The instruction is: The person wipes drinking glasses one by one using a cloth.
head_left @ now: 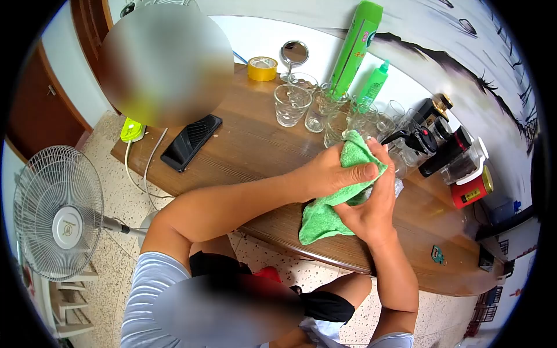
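A green cloth point(328, 217) is bunched between my two hands above the near edge of the wooden table, and part of it hangs down. My left hand point(331, 174) grips its upper part, thumb lying across it. Against the cloth from the right, my right hand point(374, 209) is closed, fingers pointing up. Whether something is wrapped inside the cloth is hidden. Just beyond my hands stand several clear drinking glasses point(292, 105). A patterned greyish-white thing point(398, 188) shows beside my right hand.
On the wooden table point(249, 133) are a black phone point(191, 142), yellow tape point(262, 68), a round mirror point(295, 53), a green spray can point(355, 49), a green bottle point(373, 84), dark bottles and a red tin point(471, 188). A fan point(58, 211) stands left.
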`<action>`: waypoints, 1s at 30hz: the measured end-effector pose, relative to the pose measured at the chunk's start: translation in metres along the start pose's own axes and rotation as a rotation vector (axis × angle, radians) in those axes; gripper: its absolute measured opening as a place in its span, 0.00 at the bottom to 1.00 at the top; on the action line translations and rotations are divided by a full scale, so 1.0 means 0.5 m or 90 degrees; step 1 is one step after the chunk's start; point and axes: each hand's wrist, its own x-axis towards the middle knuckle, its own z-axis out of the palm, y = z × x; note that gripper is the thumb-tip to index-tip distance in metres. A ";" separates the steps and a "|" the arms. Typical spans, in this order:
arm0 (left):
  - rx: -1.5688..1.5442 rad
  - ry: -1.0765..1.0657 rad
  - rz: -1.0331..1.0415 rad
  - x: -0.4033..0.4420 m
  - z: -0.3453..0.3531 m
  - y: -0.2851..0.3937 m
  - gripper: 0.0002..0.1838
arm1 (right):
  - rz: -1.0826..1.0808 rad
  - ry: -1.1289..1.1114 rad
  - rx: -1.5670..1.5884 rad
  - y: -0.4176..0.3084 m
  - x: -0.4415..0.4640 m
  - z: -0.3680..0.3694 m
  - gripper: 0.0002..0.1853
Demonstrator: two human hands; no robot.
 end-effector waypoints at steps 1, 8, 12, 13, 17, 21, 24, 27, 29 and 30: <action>-0.049 -0.016 -0.006 -0.002 0.000 0.001 0.53 | -0.012 -0.001 0.020 0.001 0.001 -0.004 0.54; -0.253 -0.132 -0.046 -0.010 0.006 0.026 0.57 | -0.106 0.068 0.105 0.020 -0.006 0.003 0.47; -0.067 0.054 0.064 -0.001 0.011 0.000 0.42 | 0.010 0.041 -0.025 -0.008 0.004 -0.004 0.53; -0.024 0.070 0.065 0.000 0.009 -0.009 0.41 | 0.039 0.032 -0.049 -0.008 0.005 -0.003 0.54; 0.004 0.069 0.034 0.002 0.007 -0.019 0.45 | 0.063 0.004 -0.006 0.006 -0.009 0.012 0.56; -0.160 -0.026 -0.032 -0.007 0.006 0.005 0.54 | -0.008 0.013 0.109 0.020 -0.006 -0.002 0.47; -0.196 -0.090 -0.037 -0.012 0.002 0.007 0.58 | -0.088 0.075 0.152 0.031 -0.008 0.009 0.41; -0.194 -0.087 -0.038 -0.011 0.004 0.021 0.55 | -0.081 0.082 0.099 0.027 -0.008 0.005 0.47; -0.180 -0.022 -0.028 -0.007 0.011 0.024 0.48 | 0.002 0.074 0.004 0.001 0.003 -0.003 0.52; -0.124 0.026 0.013 0.001 0.015 0.010 0.38 | 0.016 0.059 -0.028 -0.001 0.005 -0.006 0.57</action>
